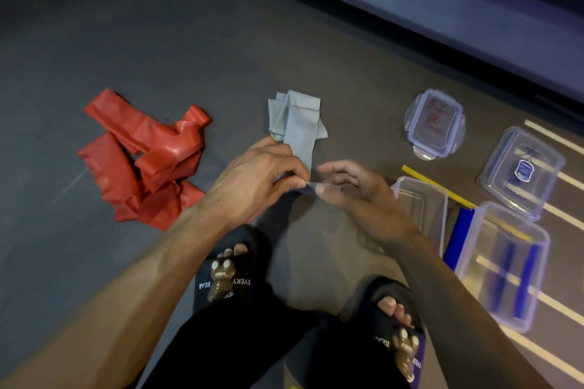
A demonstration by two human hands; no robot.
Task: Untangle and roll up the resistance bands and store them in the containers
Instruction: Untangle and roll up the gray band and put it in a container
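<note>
A grey resistance band (298, 123) lies folded on the dark floor ahead of me, its near end running down to my hands. My left hand (256, 181) pinches that near end between thumb and curled fingers. My right hand (354, 193) is beside it, thumb and forefinger pinching the same end while the other fingers spread loosely. A crumpled red band (142, 161) lies in a heap to the left. Two clear containers stand on the right: one close to my right hand (423, 205) and a larger one (505, 265) over a blue band.
Two clear lids lie at the right: one with clip tabs (434, 123) and one with a blue sticker (521, 172). My feet in black slippers (227, 271) are just below my hands. Yellow and white floor lines run at the right. A grey ledge crosses the top right.
</note>
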